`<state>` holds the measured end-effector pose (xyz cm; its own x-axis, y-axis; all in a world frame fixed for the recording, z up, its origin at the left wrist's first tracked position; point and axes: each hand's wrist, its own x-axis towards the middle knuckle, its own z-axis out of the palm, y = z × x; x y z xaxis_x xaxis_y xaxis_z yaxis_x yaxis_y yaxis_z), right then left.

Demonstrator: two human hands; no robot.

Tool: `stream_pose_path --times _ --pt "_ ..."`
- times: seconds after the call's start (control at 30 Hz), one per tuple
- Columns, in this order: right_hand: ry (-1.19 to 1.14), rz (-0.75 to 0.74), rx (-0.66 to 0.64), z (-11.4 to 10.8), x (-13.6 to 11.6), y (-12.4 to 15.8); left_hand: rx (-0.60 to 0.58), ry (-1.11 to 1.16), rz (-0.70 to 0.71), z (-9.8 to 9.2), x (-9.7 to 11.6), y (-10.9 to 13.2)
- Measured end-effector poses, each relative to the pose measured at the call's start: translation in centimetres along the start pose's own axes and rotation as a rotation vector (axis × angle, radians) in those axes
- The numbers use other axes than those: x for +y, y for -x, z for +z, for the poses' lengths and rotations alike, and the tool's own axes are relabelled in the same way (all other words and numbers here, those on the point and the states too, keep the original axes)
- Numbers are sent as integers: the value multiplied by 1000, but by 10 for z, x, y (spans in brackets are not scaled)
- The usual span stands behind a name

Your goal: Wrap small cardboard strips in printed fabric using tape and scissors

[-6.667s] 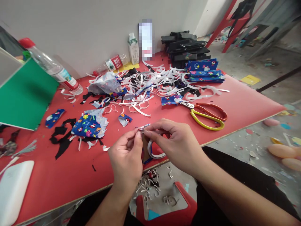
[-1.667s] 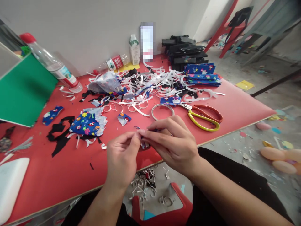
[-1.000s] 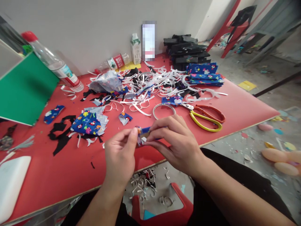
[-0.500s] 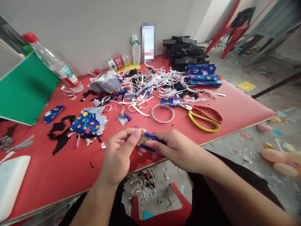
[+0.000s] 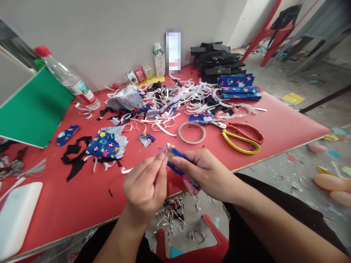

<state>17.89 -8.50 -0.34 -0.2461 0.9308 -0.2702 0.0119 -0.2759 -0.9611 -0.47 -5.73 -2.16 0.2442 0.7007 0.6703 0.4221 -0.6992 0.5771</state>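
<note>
Folded blue cloth with a colourful print, a narrow strip (image 5: 179,171), lies in the grip of my right hand (image 5: 208,171), thumb on top and fingers beneath. A brownish band runs along its upper face. Close against its far end, my left hand (image 5: 146,182) is closed in a pinch. A tiny dark edge pokes out above those fingertips; what it belongs to is unclear. Beyond the hands are a tape ring (image 5: 179,135) and scissors (image 5: 242,138) with one red and one yellow handle. A printed blue cloth piece (image 5: 105,144) rests to the left.
White and black offcuts (image 5: 181,96) heap up mid-table. Folded blue pieces (image 5: 240,93) and a black stack (image 5: 216,60) stand at right. Along the wall are a phone (image 5: 173,51), a carton (image 5: 159,60) and bottles (image 5: 79,89). A green board (image 5: 35,106) leans at left.
The strip has turned, its near end now lower and further right. My left hand has rolled into a tighter pinch at the far end. The view has shifted slightly.
</note>
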Motion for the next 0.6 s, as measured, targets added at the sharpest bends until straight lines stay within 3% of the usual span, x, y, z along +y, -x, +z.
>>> stream_pose_path --times 0.03,0.1,0.23,0.3,0.4,0.5,0.6 --pt "-24 -21 -5 1 0 0 -16 -64 143 -1 -3 0" --pt "-73 -44 -17 2 0 1 -50 -131 298 -4 -8 0" --pt "-158 -23 -40 0 2 3 -109 -68 294 -6 -9 2" --pt "-150 -9 -89 -4 1 4 -34 125 141 -4 -5 3" --pt "-63 -28 -193 -11 -4 8 119 575 -330 1 3 -1" --pt "-10 -45 -249 -16 -9 12 -40 945 -738 3 7 -11" --pt "-50 9 -316 -20 -12 14 -160 1116 -828 0 6 -19"
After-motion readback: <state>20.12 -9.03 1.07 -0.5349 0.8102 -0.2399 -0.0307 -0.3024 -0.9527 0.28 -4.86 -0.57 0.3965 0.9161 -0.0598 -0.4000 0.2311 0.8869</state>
